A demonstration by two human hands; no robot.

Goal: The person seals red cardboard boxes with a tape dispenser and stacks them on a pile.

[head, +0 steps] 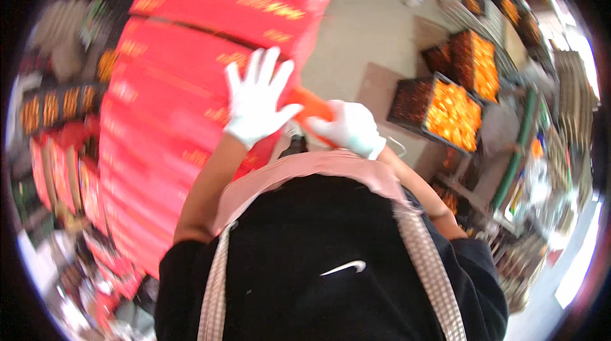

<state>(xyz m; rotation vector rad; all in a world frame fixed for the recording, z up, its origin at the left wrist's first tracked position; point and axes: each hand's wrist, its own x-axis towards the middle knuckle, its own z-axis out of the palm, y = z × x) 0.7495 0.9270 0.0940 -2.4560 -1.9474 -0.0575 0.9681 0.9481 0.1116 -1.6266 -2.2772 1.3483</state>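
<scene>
My left hand (259, 97), in a white glove, lies spread with its fingers apart over a long row of red printed cartons (162, 78). My right hand (351, 126), also gloved in white, is closed around an orange tool (312, 104), perhaps a tape dispenser; blur hides its exact kind. The tool is at the near right edge of the cartons, close to my left thumb. A dark gap runs between two of the cartons just beyond my left fingertips.
Dark crates of orange fruit (453, 114) stand on the floor at the right. A green bar (515, 150) and stacks of flattened cardboard (575, 97) lie farther right. More fruit crates (59, 107) and red cartons (59, 174) are at the left. A person's feet show at the top.
</scene>
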